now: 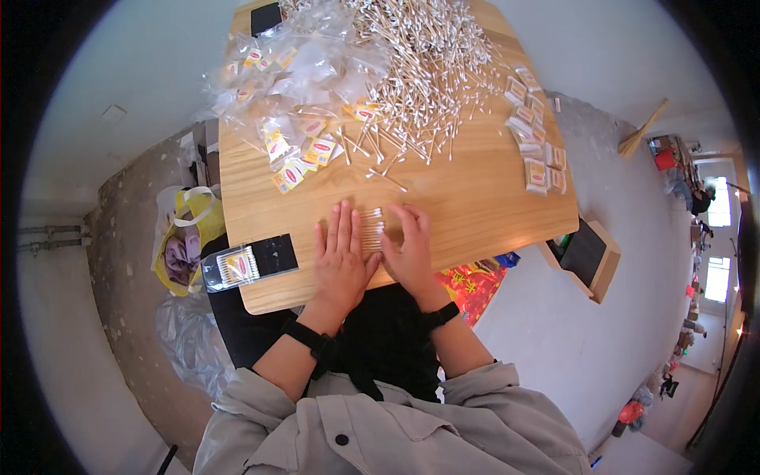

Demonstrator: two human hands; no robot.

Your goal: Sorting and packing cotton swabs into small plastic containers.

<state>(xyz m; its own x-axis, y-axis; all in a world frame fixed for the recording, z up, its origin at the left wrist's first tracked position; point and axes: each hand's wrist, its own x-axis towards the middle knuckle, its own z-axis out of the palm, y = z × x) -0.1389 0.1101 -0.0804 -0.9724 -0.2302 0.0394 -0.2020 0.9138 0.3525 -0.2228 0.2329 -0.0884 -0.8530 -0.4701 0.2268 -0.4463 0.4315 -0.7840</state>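
A row of cotton swabs (372, 229) lies side by side on the wooden table (475, 206) near its front edge, between my two hands. My left hand (342, 257) rests flat beside the row, fingers stretched forward and its edge touching the swabs' left ends. On the other side, my right hand (412, 253) has its fingers bent and apart, with the thumb by the swabs' white right tips. To the left, a clear bag with lined-up swabs and a yellow-white card (237, 265) lies on a black pad (275, 254).
A large heap of loose swabs (427, 63) covers the far part of the table. Clear plastic bags (317, 59) and yellow-white cards (321, 150) lie at the far left. Several filled packs (536, 176) are grouped along the right edge. An open cardboard box (590, 261) stands beyond it.
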